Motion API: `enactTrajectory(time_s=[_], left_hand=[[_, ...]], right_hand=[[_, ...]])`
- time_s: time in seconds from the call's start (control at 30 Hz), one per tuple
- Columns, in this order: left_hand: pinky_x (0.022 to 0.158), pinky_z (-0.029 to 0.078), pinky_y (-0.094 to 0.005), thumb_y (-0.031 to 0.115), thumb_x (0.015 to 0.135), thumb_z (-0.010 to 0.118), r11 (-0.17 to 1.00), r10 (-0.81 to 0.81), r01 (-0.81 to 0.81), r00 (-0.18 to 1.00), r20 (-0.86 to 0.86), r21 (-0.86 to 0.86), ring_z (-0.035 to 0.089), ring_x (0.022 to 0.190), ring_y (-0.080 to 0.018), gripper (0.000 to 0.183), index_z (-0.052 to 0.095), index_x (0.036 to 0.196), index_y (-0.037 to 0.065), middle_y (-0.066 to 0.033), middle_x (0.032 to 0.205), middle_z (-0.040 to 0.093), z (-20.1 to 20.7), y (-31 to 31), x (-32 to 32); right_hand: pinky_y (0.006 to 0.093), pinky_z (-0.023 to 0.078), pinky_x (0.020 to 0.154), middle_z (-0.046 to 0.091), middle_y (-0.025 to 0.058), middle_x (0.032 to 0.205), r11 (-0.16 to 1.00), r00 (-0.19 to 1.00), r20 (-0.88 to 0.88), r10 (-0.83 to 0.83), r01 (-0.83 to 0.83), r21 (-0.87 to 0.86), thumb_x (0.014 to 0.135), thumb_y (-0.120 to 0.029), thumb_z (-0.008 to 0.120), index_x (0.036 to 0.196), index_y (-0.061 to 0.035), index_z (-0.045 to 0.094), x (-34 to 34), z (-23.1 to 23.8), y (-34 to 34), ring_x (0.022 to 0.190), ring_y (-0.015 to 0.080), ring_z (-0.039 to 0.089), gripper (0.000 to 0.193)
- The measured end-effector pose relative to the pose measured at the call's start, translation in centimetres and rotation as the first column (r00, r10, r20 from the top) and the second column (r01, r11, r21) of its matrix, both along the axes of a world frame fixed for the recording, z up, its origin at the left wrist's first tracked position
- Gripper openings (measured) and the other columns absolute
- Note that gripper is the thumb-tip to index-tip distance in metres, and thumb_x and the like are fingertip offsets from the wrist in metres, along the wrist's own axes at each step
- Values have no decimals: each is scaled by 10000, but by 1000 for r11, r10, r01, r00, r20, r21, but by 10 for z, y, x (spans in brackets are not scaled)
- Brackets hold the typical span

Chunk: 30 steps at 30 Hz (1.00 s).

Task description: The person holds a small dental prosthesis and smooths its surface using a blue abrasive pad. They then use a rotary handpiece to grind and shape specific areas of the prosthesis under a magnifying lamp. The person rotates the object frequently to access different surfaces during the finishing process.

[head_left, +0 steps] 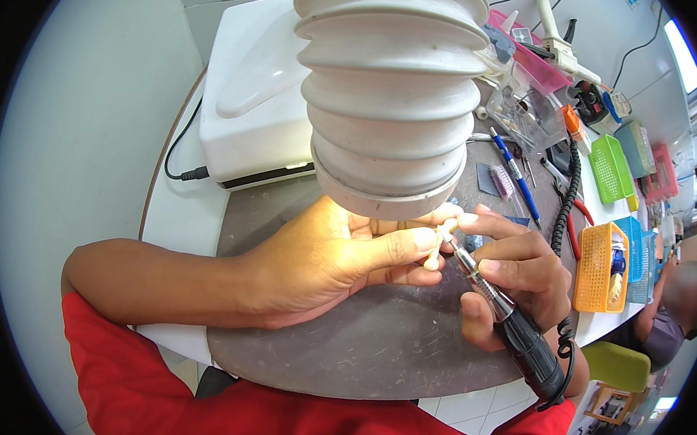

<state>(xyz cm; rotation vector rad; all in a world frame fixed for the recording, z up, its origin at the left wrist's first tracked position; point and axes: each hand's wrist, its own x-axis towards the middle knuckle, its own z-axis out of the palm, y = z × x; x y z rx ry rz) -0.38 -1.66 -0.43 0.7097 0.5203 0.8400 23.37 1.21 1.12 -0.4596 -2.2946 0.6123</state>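
Under the hose mouth, my left hand (311, 258) pinches a small cream-coloured curved piece (433, 260) between thumb and fingers. The piece has a rounded knob at its lower end and resembles a dental part, though its exact kind is unclear. My right hand (526, 268) grips a black and silver rotary handpiece (521, 338) like a pen, tilted with its tip up and to the left. That tip is at the piece; whether they touch I cannot tell. My right fingertips are close beside the left ones. A coiled black cord (565, 340) runs by the handpiece's lower end.
A wide white ribbed hose (394, 99) hangs just above my hands. Behind it stands a white machine (253, 89). On the right lie a blue pen (516, 175), red-handled pliers (573, 235), an orange basket (600, 269) and a green basket (611, 167). Another person (664, 328) sits far right.
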Motion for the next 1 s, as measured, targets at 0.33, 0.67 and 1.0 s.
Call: enactTrajectory(time_s=[0.33,0.67,1.0], left_hand=[[965,535,-311,139,987,613,999,26,-26,999,18,-26,585,1135,-149,437,494,1392,27,-82,1278,581,1,-1,1],[962,537,-295,139,1010,576,1000,19,-19,999,29,-1,587,1103,-126,422,481,1402,16,-74,1264,577,1,-1,0],[955,529,-295,172,1008,584,999,10,-14,994,105,39,590,1087,-126,448,469,1412,16,-66,1251,583,-7,0,1]], right_hand=[[583,466,1003,637,151,900,999,1000,-7,18,-18,46,824,-168,726,1117,-48,522,-1,-1,2,1031,431,674,377],[583,458,1013,634,157,903,999,1000,-24,-19,20,37,834,-176,718,1105,-50,520,-3,-2,0,1012,417,680,358],[579,469,1002,636,158,916,998,999,-44,-23,25,50,836,-190,728,1102,-46,520,-3,-5,1,1020,416,679,367]])
